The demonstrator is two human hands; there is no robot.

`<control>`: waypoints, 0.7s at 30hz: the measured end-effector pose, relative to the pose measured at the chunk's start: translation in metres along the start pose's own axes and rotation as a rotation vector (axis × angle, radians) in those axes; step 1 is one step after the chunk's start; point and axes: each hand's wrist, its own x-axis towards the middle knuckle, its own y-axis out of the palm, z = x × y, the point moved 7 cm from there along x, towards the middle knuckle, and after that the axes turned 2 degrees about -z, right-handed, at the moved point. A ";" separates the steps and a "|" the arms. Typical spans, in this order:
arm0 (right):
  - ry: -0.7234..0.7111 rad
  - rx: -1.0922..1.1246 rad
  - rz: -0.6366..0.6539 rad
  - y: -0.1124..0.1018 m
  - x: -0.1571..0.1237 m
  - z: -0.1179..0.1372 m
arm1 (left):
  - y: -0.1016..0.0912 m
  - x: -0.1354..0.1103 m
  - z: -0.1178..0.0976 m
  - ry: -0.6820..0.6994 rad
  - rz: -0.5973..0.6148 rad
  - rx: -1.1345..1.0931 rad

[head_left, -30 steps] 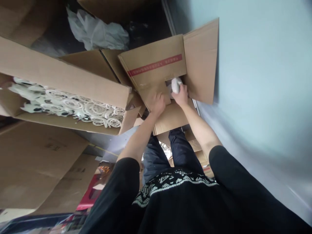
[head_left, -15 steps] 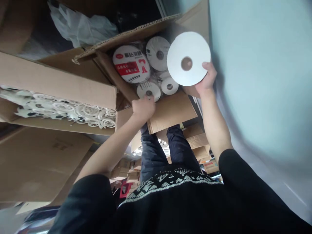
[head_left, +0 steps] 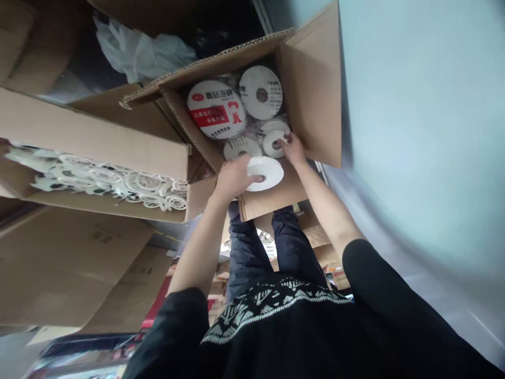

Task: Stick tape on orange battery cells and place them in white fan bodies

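Note:
My left hand is closed on a white roll of tape, its thumb near the core hole. That roll is tilted over the front flap of an open cardboard box. My right hand grips a small white tape roll by its edge and core hole, at the box's front right. Inside lie a large roll with a red and white label, another printed roll beside it, and a smaller roll partly hidden behind my left hand.
On the left stands a long carton holding many white plastic rings or spools. A crumpled plastic bag lies behind the boxes. A pale wall rises close on the right. More cartons are at lower left.
My right hand has come down and inward to the small roll, without the large white roll it held up. My left hand now holds a roll raised at the box's front.

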 end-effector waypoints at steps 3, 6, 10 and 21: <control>-0.079 -0.406 -0.046 0.027 0.025 0.003 | -0.008 -0.026 0.006 0.159 -0.092 0.008; -0.113 -0.570 -0.040 0.041 0.028 0.005 | -0.017 -0.040 0.012 0.295 -0.207 -0.115; -0.139 -0.551 -0.074 0.026 0.021 0.008 | -0.022 -0.043 0.013 0.395 -0.307 -0.216; -0.575 -0.045 -0.059 -0.064 -0.098 0.059 | -0.022 -0.047 0.004 0.442 -0.255 -0.261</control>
